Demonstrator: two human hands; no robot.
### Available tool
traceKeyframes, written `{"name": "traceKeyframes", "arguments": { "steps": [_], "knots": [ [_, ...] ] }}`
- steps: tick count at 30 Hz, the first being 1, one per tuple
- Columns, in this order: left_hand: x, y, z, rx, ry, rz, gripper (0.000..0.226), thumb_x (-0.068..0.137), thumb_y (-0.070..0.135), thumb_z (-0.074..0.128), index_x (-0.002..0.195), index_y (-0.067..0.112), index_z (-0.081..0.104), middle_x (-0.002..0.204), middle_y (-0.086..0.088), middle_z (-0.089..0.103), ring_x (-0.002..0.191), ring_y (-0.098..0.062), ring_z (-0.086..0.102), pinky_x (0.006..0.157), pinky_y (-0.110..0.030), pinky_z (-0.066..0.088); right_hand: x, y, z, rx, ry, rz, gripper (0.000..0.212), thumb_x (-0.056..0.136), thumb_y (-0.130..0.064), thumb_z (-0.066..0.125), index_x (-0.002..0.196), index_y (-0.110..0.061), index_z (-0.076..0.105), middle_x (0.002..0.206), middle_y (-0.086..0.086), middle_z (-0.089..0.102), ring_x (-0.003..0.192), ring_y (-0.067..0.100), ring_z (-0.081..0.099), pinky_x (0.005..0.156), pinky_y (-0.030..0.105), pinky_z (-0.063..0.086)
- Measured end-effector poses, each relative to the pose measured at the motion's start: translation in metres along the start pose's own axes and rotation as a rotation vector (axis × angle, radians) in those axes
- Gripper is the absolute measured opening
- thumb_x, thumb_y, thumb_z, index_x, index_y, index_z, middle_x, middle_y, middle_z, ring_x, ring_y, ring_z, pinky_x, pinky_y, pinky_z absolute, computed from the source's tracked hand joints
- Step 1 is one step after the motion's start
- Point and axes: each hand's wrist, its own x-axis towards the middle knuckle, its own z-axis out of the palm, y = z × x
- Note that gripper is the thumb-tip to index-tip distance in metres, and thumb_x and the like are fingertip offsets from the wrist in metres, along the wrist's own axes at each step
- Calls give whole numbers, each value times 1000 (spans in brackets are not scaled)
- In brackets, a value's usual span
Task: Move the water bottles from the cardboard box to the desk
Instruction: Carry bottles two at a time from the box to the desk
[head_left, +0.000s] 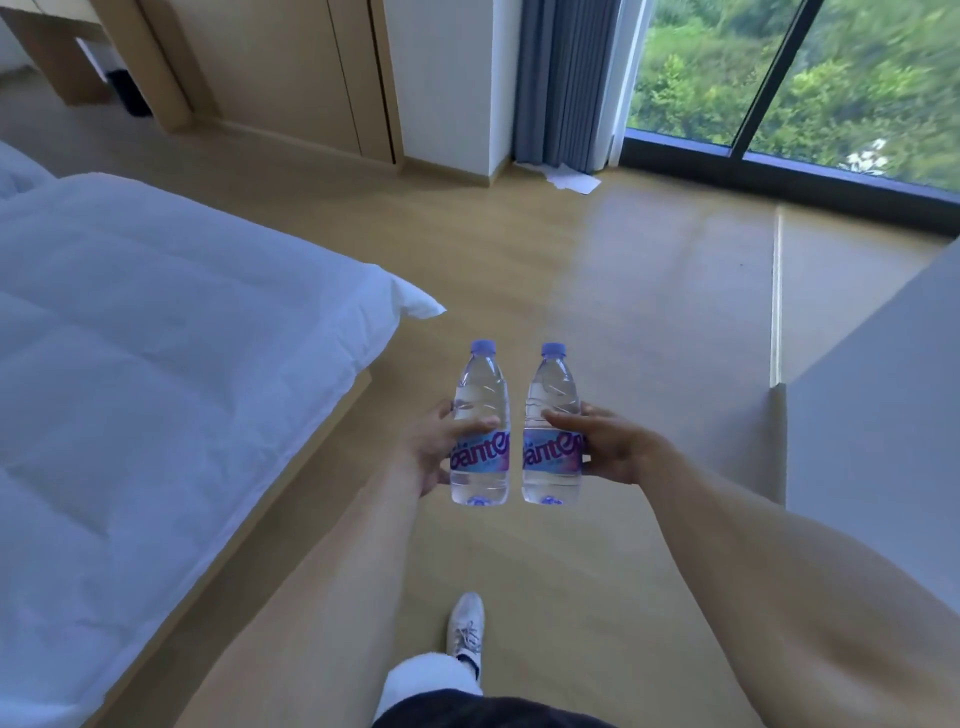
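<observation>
Bottles fill both hands, one each, held out in front of the person above the wooden floor (597, 270). The left hand (431, 452) wraps its fingers round the left water bottle (479, 423) at label height; the right hand (605, 447) grasps the right water bottle (551, 423) the same way. Both bottles stand nearly upright, long axes vertical, pale blue caps pointing up and away from the person, just beside each other without touching. Each wears a blue and pink label with purple lettering, partly covered by fingers; "ante" can be read. A bed with a white duvet (156, 338) lies to the left, a grey curtain (566, 83) and a tall window (810, 78) onto greenery stand ahead, and white papers (571, 179) lie on the floor below the curtain. A white shoe (465, 626) steps forward.
</observation>
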Motion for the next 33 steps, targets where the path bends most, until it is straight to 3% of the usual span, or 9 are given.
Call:
{"name": "traceKeyframes", "arguments": {
  "steps": [4,8,12,17,21,23,26,31,33],
  "knots": [
    [68,53,-14,10,-33,-21,49,79,23,82,124,20,63,110,-10,74,91,-25,72,81,-52,61,50,-44,-13,28,9,-8,38,76,-34,76,110,-19,69,105,8,74,95,22,71,88,41,57],
    [127,104,-17,59,-72,-21,41,79,26,83,116,20,67,100,-7,74,85,-23,72,74,-44,61,86,-88,-31,83,59,-17,36,71,-34,79,103,-18,71,100,6,75,92,22,71,85,40,58],
    [180,144,-13,69,-95,-15,39,77,27,84,113,23,69,96,-7,76,83,-23,74,71,-45,61,125,-125,-54,128,119,-35,38,75,-31,79,108,-14,71,104,10,74,99,27,69,93,45,56],
    [249,185,-6,93,-91,-1,43,78,28,83,118,21,68,107,-12,76,90,-28,74,76,-53,61,180,-168,-90,180,174,-39,30,85,-27,76,110,-11,69,97,10,73,91,25,69,81,41,59],
    [308,220,1,75,-53,10,53,69,32,87,117,24,64,103,-9,76,87,-27,73,81,-61,58,233,-209,-123,179,165,-53,36,79,-28,79,109,-10,69,97,12,72,91,27,69,81,43,59],
    [342,240,5,68,-27,11,60,62,36,88,115,25,64,98,-7,76,83,-25,72,80,-60,59,264,-234,-142,178,143,-60,45,70,-30,81,108,-10,70,97,13,72,91,28,69,80,44,58],
    [395,273,11,46,1,-11,53,69,32,88,116,25,64,96,-6,76,80,-24,73,79,-58,60,311,-275,-173,181,116,-54,50,65,-31,82,109,-10,70,97,14,73,92,30,69,77,44,59],
    [470,335,20,-6,32,-17,49,67,31,89,111,31,67,89,-1,78,73,-18,74,69,-47,61,379,-352,-220,136,83,-42,42,82,-25,77,119,-8,67,104,18,71,95,32,68,77,44,59],
    [498,356,18,-34,56,-22,46,69,31,88,108,34,67,88,-2,78,74,-19,73,72,-49,61,403,-381,-232,111,74,-37,38,85,-25,76,118,-9,68,99,16,73,92,29,69,74,41,59]
  ]
}}
